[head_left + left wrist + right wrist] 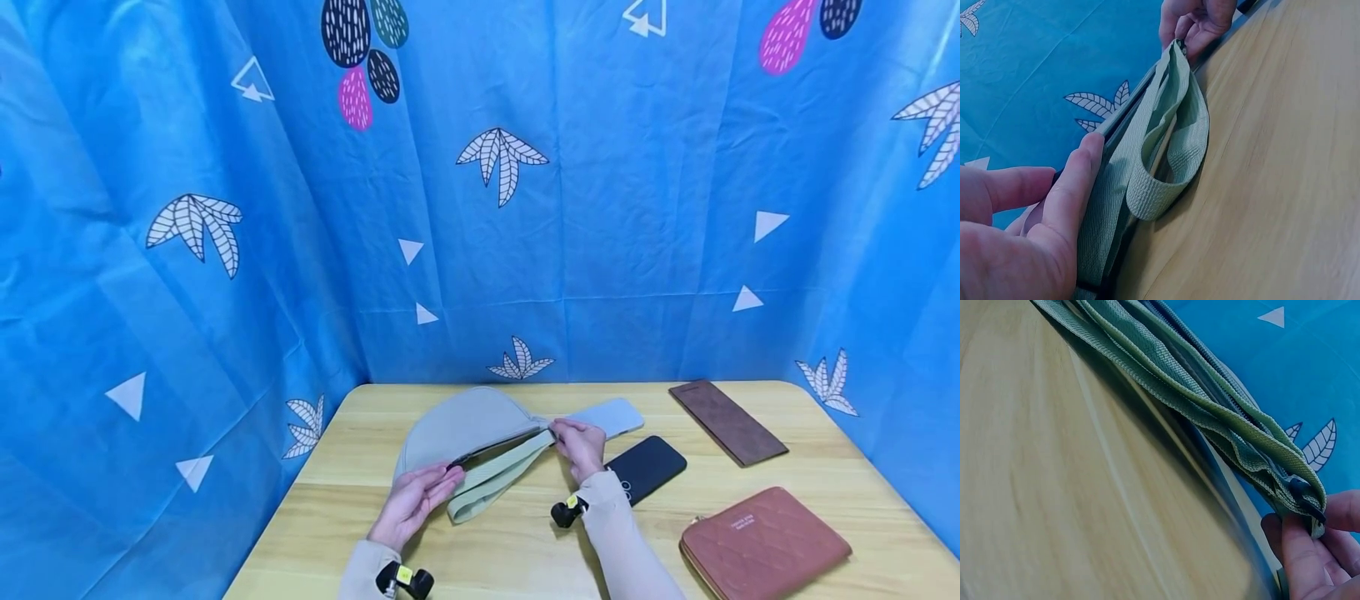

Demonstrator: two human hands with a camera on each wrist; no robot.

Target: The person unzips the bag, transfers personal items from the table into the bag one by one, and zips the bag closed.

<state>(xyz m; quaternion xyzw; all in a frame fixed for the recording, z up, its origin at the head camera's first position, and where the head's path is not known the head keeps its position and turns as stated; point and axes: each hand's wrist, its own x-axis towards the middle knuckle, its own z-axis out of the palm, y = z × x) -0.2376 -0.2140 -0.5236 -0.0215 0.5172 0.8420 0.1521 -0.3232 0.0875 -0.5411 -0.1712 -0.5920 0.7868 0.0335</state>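
A pale grey half-moon bag [461, 423] lies on the table with its zipped opening facing me and parted into a dark slot. A green webbing strap [501, 473] is folded in loops along the near side of that opening. My left hand [412, 502] pinches the bag's edge at the left end of the slot, with a small dark piece by the thumb in the left wrist view. At the other end, my right hand [582, 446] grips the bag's corner, where a dark zip end [1304, 495] shows between the fingers. The bag's inside is hidden.
Right of the bag lie a light-blue flat phone-like slab [611, 417] and a black phone [651, 467], partly behind my right wrist. Farther right are a dark brown long wallet [727, 423] and a reddish-brown quilted zip wallet [765, 546]. Blue curtain [630, 183] surrounds the wooden table [315, 517].
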